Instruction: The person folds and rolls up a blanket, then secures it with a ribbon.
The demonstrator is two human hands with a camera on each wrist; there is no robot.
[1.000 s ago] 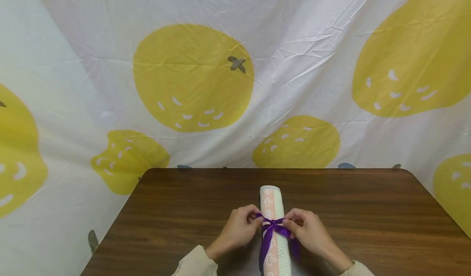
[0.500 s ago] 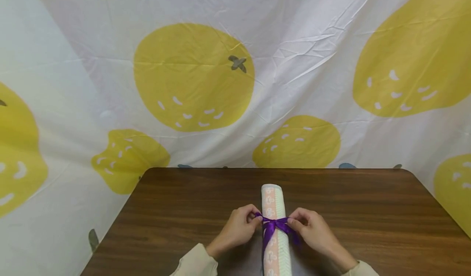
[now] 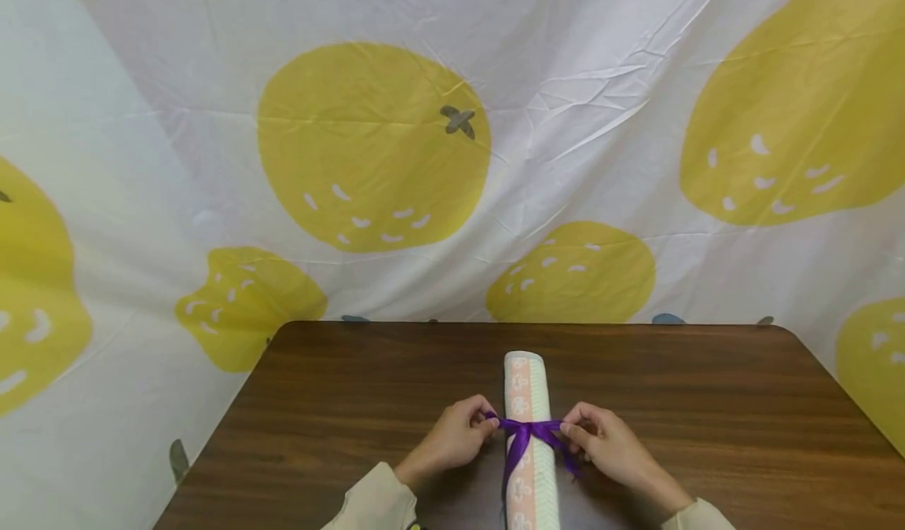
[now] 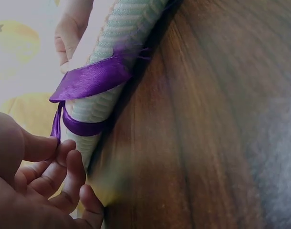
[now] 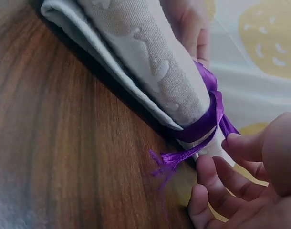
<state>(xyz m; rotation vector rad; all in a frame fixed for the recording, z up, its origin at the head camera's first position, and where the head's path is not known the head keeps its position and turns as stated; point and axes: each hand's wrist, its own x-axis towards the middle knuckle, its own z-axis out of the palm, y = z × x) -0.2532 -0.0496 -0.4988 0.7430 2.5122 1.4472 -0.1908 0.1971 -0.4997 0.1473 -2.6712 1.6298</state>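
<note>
A rolled cloth, peach with white figures on one side and pale green ribbing on the other, lies lengthwise on the table. Round its middle runs a purple ribbon, tied in a bow on top. My left hand pinches one loop between thumb and forefinger at the roll's left side. On the right side my right hand pinches the other loop. One ribbon tail hangs down the front left of the roll. The other tail, with a frayed end, shows in the right wrist view under the right hand.
The dark wood-grain table has rounded back corners. Behind it and at the left hangs a white curtain printed with large yellow fruit.
Both hands have drawn apart, the right hand moving farther right. The bow's loops are pulled out straighter and the knot looks tighter. The roll has shifted slightly right in view.
</note>
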